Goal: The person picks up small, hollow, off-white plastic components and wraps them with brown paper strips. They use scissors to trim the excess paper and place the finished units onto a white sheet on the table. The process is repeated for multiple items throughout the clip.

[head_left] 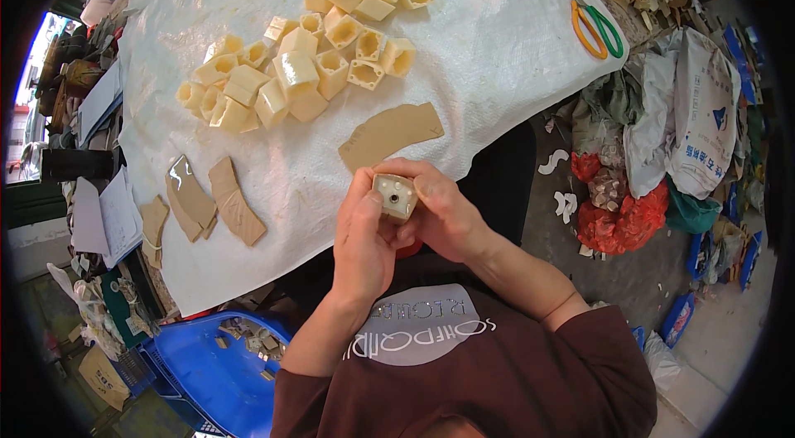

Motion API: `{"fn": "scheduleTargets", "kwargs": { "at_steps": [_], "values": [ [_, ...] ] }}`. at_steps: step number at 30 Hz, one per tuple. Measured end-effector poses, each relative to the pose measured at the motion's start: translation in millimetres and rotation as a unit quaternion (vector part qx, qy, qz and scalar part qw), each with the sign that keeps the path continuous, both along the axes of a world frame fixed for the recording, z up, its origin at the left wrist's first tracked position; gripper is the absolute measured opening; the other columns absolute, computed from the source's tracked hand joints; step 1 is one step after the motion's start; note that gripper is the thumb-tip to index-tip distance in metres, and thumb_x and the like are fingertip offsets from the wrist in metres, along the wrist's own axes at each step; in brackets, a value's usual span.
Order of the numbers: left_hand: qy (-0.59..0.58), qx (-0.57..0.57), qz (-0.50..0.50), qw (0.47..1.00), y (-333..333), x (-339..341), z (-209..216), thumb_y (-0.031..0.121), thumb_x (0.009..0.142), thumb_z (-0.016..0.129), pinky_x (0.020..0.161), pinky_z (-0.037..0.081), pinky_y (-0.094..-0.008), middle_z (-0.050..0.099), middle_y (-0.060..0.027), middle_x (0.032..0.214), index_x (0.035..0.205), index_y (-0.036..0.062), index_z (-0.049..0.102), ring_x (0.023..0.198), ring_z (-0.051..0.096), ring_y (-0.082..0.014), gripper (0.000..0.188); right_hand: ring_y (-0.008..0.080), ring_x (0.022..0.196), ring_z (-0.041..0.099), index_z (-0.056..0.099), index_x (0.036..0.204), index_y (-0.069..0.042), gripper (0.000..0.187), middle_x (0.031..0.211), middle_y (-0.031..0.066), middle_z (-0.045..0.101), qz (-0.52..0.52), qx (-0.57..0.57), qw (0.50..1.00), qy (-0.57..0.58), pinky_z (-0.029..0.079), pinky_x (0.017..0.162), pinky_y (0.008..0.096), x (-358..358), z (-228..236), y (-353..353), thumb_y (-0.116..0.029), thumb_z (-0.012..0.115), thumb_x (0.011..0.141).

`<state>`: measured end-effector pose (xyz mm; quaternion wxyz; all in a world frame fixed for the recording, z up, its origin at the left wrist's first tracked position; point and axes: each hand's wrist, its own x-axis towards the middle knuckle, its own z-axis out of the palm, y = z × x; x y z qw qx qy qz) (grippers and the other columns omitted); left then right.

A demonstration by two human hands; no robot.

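Note:
My left hand (362, 239) and my right hand (448, 214) are closed together round a small block-like piece (396, 197). Its pale end face has a dark round hole in the middle and small marks near the corners; tan edges show round it, and fingers hide most of its sides. Just beyond my hands, a curved tan strip (393, 133) lies flat on the white sheet (306, 190). More tan curved strips (236, 202) lie to the left. Farther off is a loose pile of cream, glossy hollow pieces (296, 74), some with their open ends showing.
Scissors (593, 28) with orange and green handles lie at the sheet's right edge. A blue plastic basket (219, 376) with small scraps stands at lower left. White sacks (704, 119) and red bags (625, 219) sit to the right, with white scraps (565, 205) on the floor.

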<state>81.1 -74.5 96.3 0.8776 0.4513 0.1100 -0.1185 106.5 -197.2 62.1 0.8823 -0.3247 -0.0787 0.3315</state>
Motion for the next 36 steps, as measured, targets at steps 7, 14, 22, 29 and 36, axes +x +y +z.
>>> {"fn": "scheduleTargets", "kwargs": {
  "at_steps": [7,14,22,29,36],
  "values": [
    [-0.013,0.03,0.053,0.998,2,-7,-2,0.032,0.09,0.039,0.052,0.038,-0.023,0.05,-0.0055,0.093,0.107,0.0035,0.044,0.067,0.047,-0.0105,0.033,0.0164,0.095,0.046,0.046,0.119,-0.002,0.034,0.11,0.009,0.046,-0.092,-0.182,0.961,-0.189,0.038,0.085,0.0276,-2,9,14,-0.022,0.04,0.092],
    [-0.114,0.293,0.236,0.92,78,-63,-18,0.025,0.094,0.036,0.054,0.039,-0.0223,0.052,-0.0083,0.092,0.109,-0.0012,0.046,0.064,0.048,-0.0119,0.032,0.0272,0.091,0.05,0.055,0.089,-0.004,0.018,0.102,0.0091,0.055,-0.193,-0.375,0.738,-0.527,0.042,0.079,0.0349,53,12,-6,-0.008,0.065,0.074],
    [0.13,0.764,0.395,0.493,188,-220,-112,0.02,0.095,0.034,0.082,0.037,-0.0309,0.054,-0.0137,0.096,0.108,-0.0029,0.051,0.092,0.048,-0.0242,0.032,0.0252,0.092,0.048,0.056,0.075,-0.003,0.016,0.098,0.0065,0.053,-0.07,-0.449,0.597,-0.662,0.043,0.078,0.0353,77,10,6,-0.007,0.068,0.065],
    [0.257,0.666,0.332,0.617,217,-301,-166,0.018,0.092,0.038,0.091,0.031,-0.0348,0.056,-0.0151,0.103,0.111,-0.0018,0.053,0.103,0.043,-0.0279,0.031,0.0215,0.084,0.049,0.055,0.07,-0.002,0.009,0.087,0.0071,0.051,-0.051,-0.481,0.438,-0.758,0.048,0.068,0.0303,79,9,12,-0.009,0.058,0.065],
    [0.067,0.82,0.408,0.396,194,-200,-90,0.003,0.083,0.045,0.084,0.04,-0.036,0.056,-0.015,0.1,0.105,-0.0024,0.053,0.094,0.05,-0.0288,0.025,0.0261,0.082,0.049,0.055,0.073,0.0,0.005,0.084,0.009,0.052,-0.099,-0.448,0.578,-0.675,0.046,0.074,0.0334,85,4,12,-0.003,0.058,0.071]
  ]
}}
